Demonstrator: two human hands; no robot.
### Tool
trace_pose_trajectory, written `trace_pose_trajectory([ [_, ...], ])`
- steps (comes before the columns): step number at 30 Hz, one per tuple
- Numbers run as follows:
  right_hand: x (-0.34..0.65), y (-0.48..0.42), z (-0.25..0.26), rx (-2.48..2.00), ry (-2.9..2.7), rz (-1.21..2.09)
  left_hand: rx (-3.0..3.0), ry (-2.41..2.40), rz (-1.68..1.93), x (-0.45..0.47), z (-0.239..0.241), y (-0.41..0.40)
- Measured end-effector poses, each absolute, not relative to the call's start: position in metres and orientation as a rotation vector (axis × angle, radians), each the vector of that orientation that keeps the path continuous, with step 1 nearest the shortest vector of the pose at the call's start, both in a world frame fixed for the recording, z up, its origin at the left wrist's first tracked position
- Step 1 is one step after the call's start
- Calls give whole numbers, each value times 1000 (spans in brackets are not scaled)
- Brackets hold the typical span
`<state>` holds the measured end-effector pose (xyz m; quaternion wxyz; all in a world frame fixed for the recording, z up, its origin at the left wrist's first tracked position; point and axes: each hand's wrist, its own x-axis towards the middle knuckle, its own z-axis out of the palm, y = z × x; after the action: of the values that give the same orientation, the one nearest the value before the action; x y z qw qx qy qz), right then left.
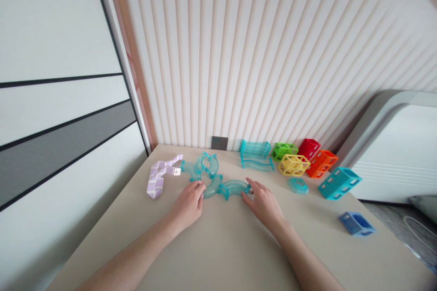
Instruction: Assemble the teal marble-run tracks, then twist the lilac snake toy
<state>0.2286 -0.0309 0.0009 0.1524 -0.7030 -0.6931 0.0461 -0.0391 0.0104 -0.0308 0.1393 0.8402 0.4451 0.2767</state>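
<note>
Translucent teal curved track pieces lie on the table in a winding line. My left hand (190, 201) has its fingers closed at the near-left edge of one curved track piece (214, 186). My right hand (264, 203) pinches the right end of another curved track piece (235, 186) between thumb and fingers. The two pieces meet, or nearly meet, between my hands. Behind them, more curved pieces form a ring (212, 163). A short teal piece (191, 169) runs left from it toward a lavender piece with white lines (157, 177).
Stacked teal track pieces (256, 150) stand by the wall socket (219, 142). To the right are open-sided blocks: green (284, 151), yellow (293, 165), red (309, 149), orange (322, 163), teal (339, 183) and blue (357, 224). A round teal piece (298, 185) lies near them on the table (232, 245).
</note>
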Motion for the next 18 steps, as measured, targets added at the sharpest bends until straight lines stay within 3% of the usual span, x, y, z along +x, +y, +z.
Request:
trace_pose_trajectory([
  [18, 229, -30, -2, -1772, -1987, 220, 2516, 1261, 763, -38, -34, 7],
])
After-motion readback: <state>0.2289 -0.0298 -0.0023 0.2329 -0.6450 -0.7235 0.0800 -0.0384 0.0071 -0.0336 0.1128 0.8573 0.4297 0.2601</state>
